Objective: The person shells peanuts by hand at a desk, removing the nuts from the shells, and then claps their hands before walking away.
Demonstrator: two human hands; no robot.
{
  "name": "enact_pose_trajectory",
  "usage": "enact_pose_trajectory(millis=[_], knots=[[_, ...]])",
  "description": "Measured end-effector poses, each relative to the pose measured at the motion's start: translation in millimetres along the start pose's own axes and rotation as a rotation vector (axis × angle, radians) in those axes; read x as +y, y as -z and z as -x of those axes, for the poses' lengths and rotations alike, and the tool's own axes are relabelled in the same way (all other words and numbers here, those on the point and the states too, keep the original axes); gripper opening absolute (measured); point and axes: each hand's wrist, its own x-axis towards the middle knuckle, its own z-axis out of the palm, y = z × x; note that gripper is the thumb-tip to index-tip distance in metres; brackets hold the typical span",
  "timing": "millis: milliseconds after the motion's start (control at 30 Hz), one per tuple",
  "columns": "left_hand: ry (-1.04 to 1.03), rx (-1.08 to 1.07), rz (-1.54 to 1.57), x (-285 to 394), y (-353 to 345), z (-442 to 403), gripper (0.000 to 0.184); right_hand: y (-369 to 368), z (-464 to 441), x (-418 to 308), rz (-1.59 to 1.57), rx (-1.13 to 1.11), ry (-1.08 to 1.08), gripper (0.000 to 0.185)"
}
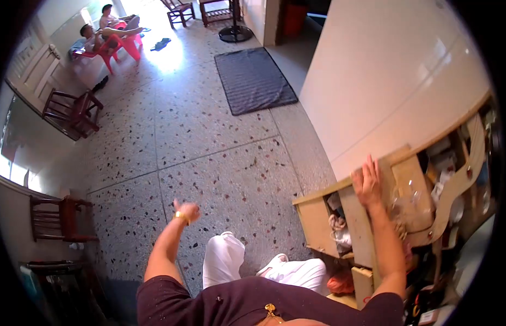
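Observation:
My right hand lies with its fingers stretched out on the top edge of a wooden cabinet at the right, beside the white wall. Below it, an open compartment holds a bundle of cord and a white bag. My left hand, with a gold band at the wrist, hangs over the speckled floor. Its thumb points up, but the other fingers are too unclear to read, and it touches nothing I can see.
A dark mat lies on the floor ahead, near a doorway. Wooden chairs stand along the left wall. Two people recline on red chairs at the far left. A black round stand base is at the back.

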Motion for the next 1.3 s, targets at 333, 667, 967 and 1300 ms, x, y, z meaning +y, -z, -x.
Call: enact_pose_trajectory(millis=[333, 667, 967, 1300], knots=[[0.418, -0.621, 0.442, -133.8, -176.9, 272.9, 0.051, 6.9, 1.3, -28.6, 0.135, -0.207, -0.340, 0.065], [0.552, -0.247, 0.586, -106.1, 111.7, 273.4, 0.049, 44.1, -33.6, -104.5, 0.009, -0.632, -0.905, 0.066], [0.167, 0.138, 0.449, -20.2, 289.7, 65.8, 0.038, 58.0, -48.3, -137.0, 0.109, -0.708, -0.943, 0.082], [0.353, 0.049, 0.368, -25.3, 421.0, 8.4, 0.038, -0.5, -160.9, -93.3, 0.090, -0.842, -0.978, 0.073]])
